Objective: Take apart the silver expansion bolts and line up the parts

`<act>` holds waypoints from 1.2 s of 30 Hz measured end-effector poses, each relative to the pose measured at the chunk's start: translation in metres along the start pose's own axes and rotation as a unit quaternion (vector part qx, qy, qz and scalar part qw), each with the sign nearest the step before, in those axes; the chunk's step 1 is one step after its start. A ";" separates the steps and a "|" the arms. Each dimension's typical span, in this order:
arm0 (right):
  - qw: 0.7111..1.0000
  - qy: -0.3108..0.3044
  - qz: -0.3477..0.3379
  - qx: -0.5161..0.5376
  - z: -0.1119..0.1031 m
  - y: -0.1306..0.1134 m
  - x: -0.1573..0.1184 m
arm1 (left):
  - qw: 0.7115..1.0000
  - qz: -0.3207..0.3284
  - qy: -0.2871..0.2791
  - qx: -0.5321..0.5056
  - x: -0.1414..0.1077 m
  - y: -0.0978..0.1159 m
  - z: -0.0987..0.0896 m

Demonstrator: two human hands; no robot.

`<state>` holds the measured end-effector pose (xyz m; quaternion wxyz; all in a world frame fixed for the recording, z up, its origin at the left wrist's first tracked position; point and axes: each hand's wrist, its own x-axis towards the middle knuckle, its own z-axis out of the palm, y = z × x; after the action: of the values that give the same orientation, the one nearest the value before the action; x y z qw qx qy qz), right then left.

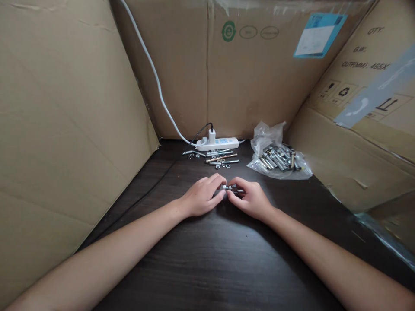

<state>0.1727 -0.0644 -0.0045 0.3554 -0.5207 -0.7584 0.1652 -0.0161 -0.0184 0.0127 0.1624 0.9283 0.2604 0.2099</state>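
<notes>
Close together over the middle of the dark table, both hands meet at one metal expansion bolt, which lies about level from left to right. My left hand pinches the nut at the bolt's left end between thumb and fingers. From the other side, my right hand grips the bolt's shank, its fingers closed and partly covering it. A short stretch of thread and what looks like a washer show between the two hands. Beyond them, several loose bolts lie with scattered nuts and washers.
A clear plastic bag full of bolts sits at the back right. A white power strip with a plugged-in charger lies at the back. Its black cable crosses the table's left side. Cardboard walls stand around three sides.
</notes>
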 end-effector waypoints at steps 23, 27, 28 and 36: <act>0.998 -0.004 0.040 -0.051 0.000 0.002 0.003 | 0.984 -0.071 0.009 0.164 0.002 -0.003 0.003; 0.996 -0.030 0.037 -0.080 0.001 0.002 0.003 | 0.978 -0.072 -0.004 0.196 0.001 -0.003 0.004; 0.995 -0.035 0.035 -0.086 0.001 0.002 0.003 | 0.977 -0.074 -0.005 0.201 0.001 -0.003 0.004; 0.990 -0.065 0.021 -0.123 0.003 0.002 0.003 | 0.976 -0.084 -0.009 0.201 0.001 -0.003 0.005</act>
<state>0.1714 -0.0599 -0.0071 0.2357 -0.5642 -0.7834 0.1117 -0.0142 -0.0160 0.0075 -0.0083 0.9185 0.3733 0.1298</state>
